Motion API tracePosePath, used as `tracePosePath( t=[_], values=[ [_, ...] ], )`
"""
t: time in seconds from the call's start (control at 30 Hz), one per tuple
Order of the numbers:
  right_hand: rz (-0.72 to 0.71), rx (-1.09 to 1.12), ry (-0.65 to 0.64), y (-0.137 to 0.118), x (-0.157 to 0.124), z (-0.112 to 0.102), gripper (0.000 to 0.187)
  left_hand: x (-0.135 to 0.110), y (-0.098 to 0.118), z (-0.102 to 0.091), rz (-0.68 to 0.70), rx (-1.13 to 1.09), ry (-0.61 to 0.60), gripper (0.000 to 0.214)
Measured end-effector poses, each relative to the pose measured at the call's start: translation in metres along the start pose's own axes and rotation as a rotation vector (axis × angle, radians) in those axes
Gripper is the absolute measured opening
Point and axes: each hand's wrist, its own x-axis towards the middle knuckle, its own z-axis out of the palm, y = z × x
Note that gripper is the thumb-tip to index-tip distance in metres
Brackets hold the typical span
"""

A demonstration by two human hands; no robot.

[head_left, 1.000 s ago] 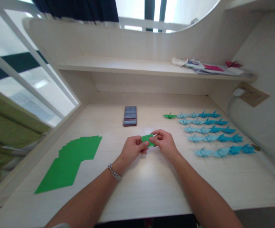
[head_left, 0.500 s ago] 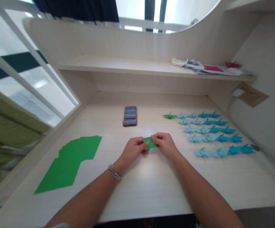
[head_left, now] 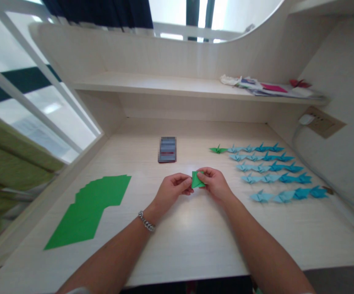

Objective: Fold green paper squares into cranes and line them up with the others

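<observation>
A small green paper square (head_left: 195, 182) is folded into flat layers, with slanting creases visible on its face. Smooth green sheets (head_left: 85, 214) are fanned in an overlapping stack at the left, and sharp-pointed blue paper cranes (head_left: 302, 193), pale and deeper in shade, are set out in five rows at the right; the farthest row is begun at its left end by a green crane (head_left: 218, 150). A chain bracelet of metal links (head_left: 146, 221) is worn on the left wrist. The pale wood-grained desk (head_left: 185, 241) is backed by a shelf (head_left: 164, 84), on whose right part loose papers (head_left: 274, 87) are piled. A dark, blurred rectangular object (head_left: 167, 150) is placed beyond the hands. A white plug (head_left: 307, 119) is fitted in the wall socket (head_left: 325, 122) at the far right. The square is held above the desk, clamped at its right side between thumb and fingers of the right hand (head_left: 216, 184). Its left edge is met by the left hand (head_left: 173, 191), whose thumb and fingertips are close together; whether paper is pinched there cannot be told.
</observation>
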Motion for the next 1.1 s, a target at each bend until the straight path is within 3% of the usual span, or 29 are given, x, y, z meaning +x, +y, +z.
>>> tracePosePath(
  t=[0.33, 0.63, 0.93, 1.1],
  values=[
    [0.072, 0.161, -0.144, -0.002, -0.006, 0.003, 0.033, 0.0, -0.006, -0.002, -0.025, -0.073, -0.095, 0.027],
    [0.085, 0.172, -0.111, -0.005, -0.007, 0.003, 0.034, -0.001, -0.002, 0.0, -0.02, -0.054, -0.099, 0.026],
    [-0.115, -0.053, -0.003, 0.009, 0.002, 0.006, 0.032, -0.001, 0.002, 0.004, -0.084, -0.055, 0.027, 0.017],
    [-0.287, -0.342, 0.126, 0.011, 0.002, 0.007, 0.035, 0.002, -0.001, 0.001, 0.018, 0.086, 0.14, 0.018]
  ],
)
